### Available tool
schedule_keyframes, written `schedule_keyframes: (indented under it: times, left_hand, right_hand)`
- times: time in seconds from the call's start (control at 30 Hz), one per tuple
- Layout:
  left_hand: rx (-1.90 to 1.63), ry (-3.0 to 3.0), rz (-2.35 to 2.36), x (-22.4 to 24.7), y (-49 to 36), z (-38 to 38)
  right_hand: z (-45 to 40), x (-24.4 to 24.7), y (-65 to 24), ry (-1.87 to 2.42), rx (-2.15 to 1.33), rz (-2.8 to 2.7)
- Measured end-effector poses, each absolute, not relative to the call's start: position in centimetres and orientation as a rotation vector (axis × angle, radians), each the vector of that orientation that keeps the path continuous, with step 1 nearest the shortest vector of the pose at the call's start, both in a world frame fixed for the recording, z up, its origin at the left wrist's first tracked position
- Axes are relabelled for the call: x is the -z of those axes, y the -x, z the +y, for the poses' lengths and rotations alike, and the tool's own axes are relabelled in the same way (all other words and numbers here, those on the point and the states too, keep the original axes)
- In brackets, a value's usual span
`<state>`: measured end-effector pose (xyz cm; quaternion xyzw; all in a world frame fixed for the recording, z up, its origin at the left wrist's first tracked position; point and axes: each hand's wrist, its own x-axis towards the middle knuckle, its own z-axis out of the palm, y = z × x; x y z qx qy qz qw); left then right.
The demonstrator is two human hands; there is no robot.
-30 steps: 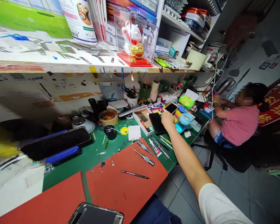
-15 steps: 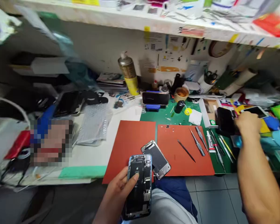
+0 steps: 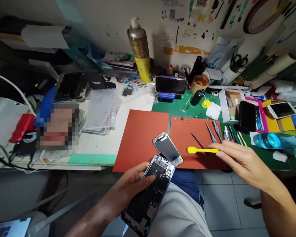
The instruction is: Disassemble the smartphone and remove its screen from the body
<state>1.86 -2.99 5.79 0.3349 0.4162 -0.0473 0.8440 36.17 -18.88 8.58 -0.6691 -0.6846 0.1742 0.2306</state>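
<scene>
My left hand point(image 3: 135, 186) is closed around an opened smartphone point(image 3: 155, 194), its thumb across the battery and its inner parts facing up. That phone is tilted above my lap, just in front of the desk edge. My right hand point(image 3: 244, 164) pinches a slim yellow plastic tool point(image 3: 202, 150) with a broad rounded end pointing left, over the right red mat. Between the hands, a detached phone screen point(image 3: 166, 148) lies face down across the mats, its near end close to the phone. Below the yellow tool shows a thin black stick point(image 3: 196, 140), partly hidden.
Red mats point(image 3: 143, 131) cover the desk front. Screwdrivers point(image 3: 210, 132) lie at right beside a glue tube point(image 3: 226, 134). A blue bottle point(image 3: 281, 140) lies on its side. Behind stand a propped phone point(image 3: 171, 85), a spray can point(image 3: 140, 52) and a black bottle point(image 3: 196, 97).
My right hand has come from the items at far right to above the right mat, now with the yellow tool. The phone has tilted in my left hand. My view has dipped.
</scene>
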Motion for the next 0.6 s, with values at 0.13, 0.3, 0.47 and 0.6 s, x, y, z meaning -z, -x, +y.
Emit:
schedule_keyframes:
  times: [0.13, 0.3, 0.47, 0.6]
  left_hand:
    - [0.252, -0.771, 0.797, -6.5, -2.5, -2.0]
    - [0.309, -0.926, 0.729, -6.9, -3.0, -1.6]
    - [0.328, -1.017, 0.727, -7.0, -3.0, -1.6]
    - [0.367, -1.055, 0.744, -7.3, -3.1, -1.6]
  right_hand:
    - [-17.6, -8.7, -34.9, 1.736, -0.669, -2.045]
    - [-16.6, -8.2, -34.7, 1.659, -0.507, -2.183]
    - [-16.6, -8.0, -34.5, 1.647, -0.467, -2.226]
    - [-16.7, -8.1, -34.3, 1.664, -0.454, -2.217]
